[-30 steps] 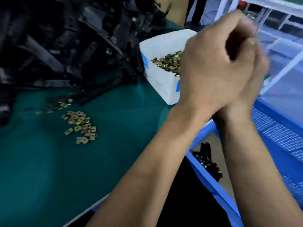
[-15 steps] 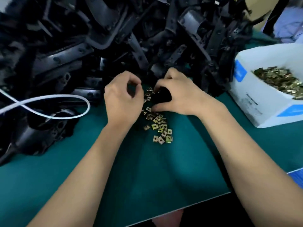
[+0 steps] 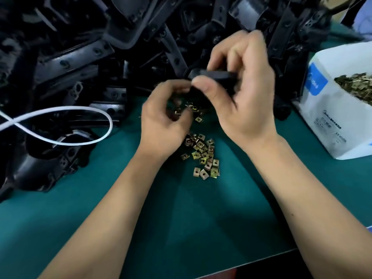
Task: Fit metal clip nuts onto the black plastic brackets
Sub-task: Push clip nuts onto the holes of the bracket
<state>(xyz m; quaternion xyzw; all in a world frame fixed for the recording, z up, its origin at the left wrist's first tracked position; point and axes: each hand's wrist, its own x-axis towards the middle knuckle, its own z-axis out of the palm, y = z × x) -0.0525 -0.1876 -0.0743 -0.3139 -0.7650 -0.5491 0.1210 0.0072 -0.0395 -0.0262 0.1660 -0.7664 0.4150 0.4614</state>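
Bracket (image 3: 213, 74), black, mostly hidden in right hand (image 3: 243, 93), thumb and fingers gripping it | left hand (image 3: 163, 117) curled above loose clip nuts (image 3: 203, 156) on green mat (image 3: 181, 218); its grip unclear | bracket pile (image 3: 100, 47) far, cropped | nut box (image 3: 330, 117) right, cut off

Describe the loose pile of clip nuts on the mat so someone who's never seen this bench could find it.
Start at the green mat that covers the bench. Between the person's two forearms, just below the left hand, lies the loose pile of clip nuts. Unlike the nuts heaped in the white box at the right, these small brass squares lie straight on the mat.
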